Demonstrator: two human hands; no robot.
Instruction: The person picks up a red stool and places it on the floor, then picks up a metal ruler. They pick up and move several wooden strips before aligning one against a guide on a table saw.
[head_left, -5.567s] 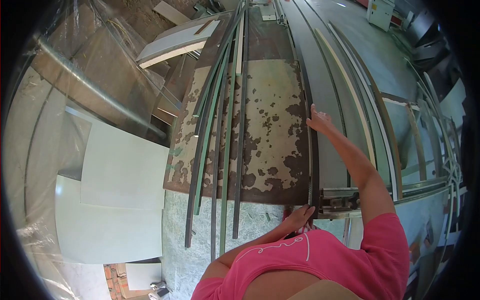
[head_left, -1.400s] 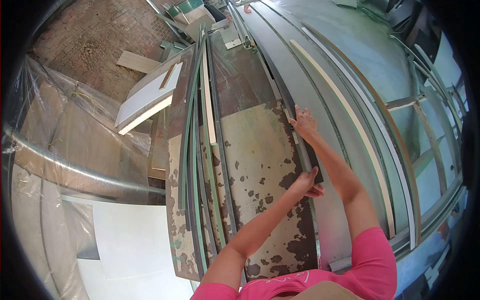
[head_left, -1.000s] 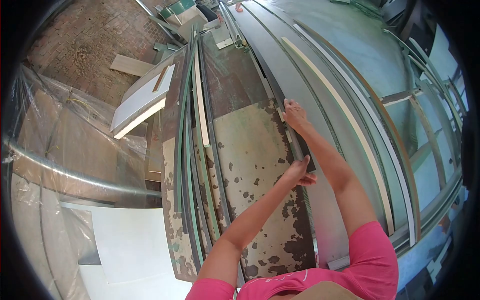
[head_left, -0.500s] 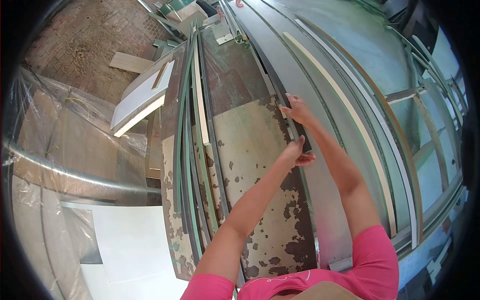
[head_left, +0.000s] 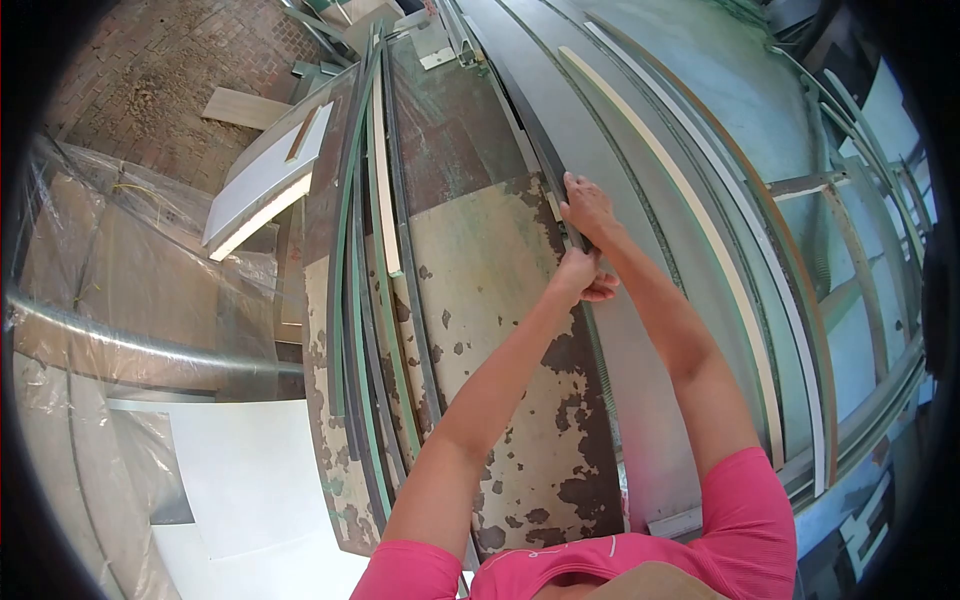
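A long dark strip (head_left: 537, 142) runs along the left edge of a grey metal-looking panel (head_left: 640, 380). Its near end disappears beneath my hands. My right hand (head_left: 588, 212) bends over the strip from the right, fingers closed round it. Just below, and almost touching it, my left hand (head_left: 578, 276) grips the strip's near end from the left, its curled fingers partly showing. Under the left forearm lies a worn board (head_left: 490, 290) with peeling pale paint and dark patches.
Several long, thin dark and green strips (head_left: 360, 300) lie lengthwise on the worn board's left. Further left are a white-topped panel (head_left: 265, 180), plastic sheeting (head_left: 150, 290) and white sheets (head_left: 245, 470). A cream strip (head_left: 690, 200) lies on the grey surface to the right.
My left hand has moved up closer to my right hand, and the strip's near end is now covered. The whole view has shifted slightly.
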